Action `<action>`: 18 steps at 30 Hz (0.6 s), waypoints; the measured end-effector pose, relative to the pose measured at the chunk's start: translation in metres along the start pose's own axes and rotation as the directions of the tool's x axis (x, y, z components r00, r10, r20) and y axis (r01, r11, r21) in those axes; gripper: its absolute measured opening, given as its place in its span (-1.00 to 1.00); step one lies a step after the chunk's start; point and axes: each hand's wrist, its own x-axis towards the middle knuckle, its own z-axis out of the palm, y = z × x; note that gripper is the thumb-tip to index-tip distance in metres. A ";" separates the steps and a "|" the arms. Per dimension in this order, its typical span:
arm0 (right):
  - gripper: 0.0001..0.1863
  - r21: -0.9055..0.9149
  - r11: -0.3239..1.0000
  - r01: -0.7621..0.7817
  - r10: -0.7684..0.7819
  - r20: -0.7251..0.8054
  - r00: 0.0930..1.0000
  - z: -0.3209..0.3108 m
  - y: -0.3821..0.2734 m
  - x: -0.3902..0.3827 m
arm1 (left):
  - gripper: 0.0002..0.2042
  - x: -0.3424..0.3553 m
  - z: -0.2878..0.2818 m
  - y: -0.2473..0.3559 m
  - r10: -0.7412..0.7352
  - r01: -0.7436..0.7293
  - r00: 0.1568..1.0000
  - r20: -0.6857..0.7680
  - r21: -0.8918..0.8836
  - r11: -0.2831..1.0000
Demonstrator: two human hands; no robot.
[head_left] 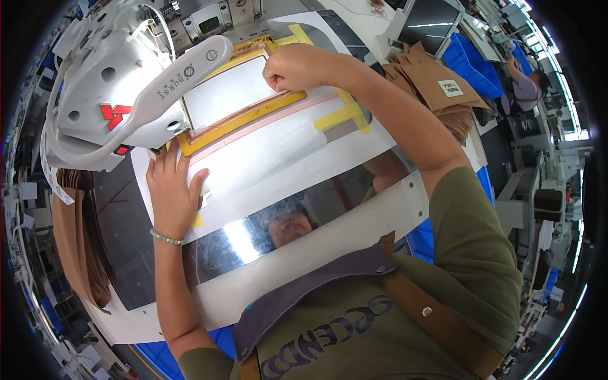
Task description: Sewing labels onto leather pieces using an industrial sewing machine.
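At the near-left corner of the yellow rectangular frame (pixel 253 116), the left hand (pixel 172 201) lies palm down with its fingers stretched forward and its thumb spread, grasping nothing; its fingertips reach that corner, though exact contact is hard to make out. A beaded bracelet (pixel 166 237) circles this wrist. At the frame's right end, the right hand (pixel 297 66) is clenched, knuckles up, over the edge; whether something is pinched inside the curled fingers, I cannot tell.

The frame surrounds a white panel (pixel 227 92) and lies on a larger white sheet (pixel 247 183). Along the frame's near side runs a thin pink strip (pixel 221 144), and to its right yellow tape (pixel 339 120) marks the sheet. Nearer the person than the frame is a glossy dark plate (pixel 335 196).

Left of the frame, and partly over its left end, stands a white industrial sewing machine head (pixel 95 95). Well to the frame's right are a stack of brown pieces (pixel 421 79) bearing a white label (pixel 450 88) and a blue bin (pixel 472 63).
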 end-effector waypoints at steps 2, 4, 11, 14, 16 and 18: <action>-0.91 0.003 1.000 0.001 -0.001 0.031 1.000 -0.006 -0.002 0.002 | -0.38 0.000 0.000 -0.001 -0.003 0.003 1.000 0.006 0.007 1.000; -0.95 0.008 1.000 0.001 -0.001 0.062 0.998 -0.009 -0.002 0.005 | -0.38 0.000 0.000 -0.001 -0.001 0.001 1.000 0.010 0.001 1.000; -0.91 -0.087 0.991 -0.106 0.128 0.318 0.939 -0.025 -0.018 0.029 | -0.37 0.000 0.002 -0.002 -0.010 0.009 1.000 0.010 0.011 1.000; -0.89 -0.146 0.983 -0.113 0.161 0.382 0.910 -0.028 -0.017 0.037 | -0.38 0.001 0.002 0.000 -0.017 0.017 1.000 0.005 -0.007 1.000; -0.88 -0.178 0.978 -0.109 0.176 0.417 0.892 -0.026 -0.020 0.043 | -0.39 -0.001 0.005 0.001 -0.012 0.012 1.000 -0.012 0.005 1.000; -0.86 -0.323 0.943 -0.077 0.217 0.423 0.880 -0.025 -0.025 0.048 | -0.40 -0.002 0.006 -0.001 -0.015 0.015 1.000 -0.015 -0.003 1.000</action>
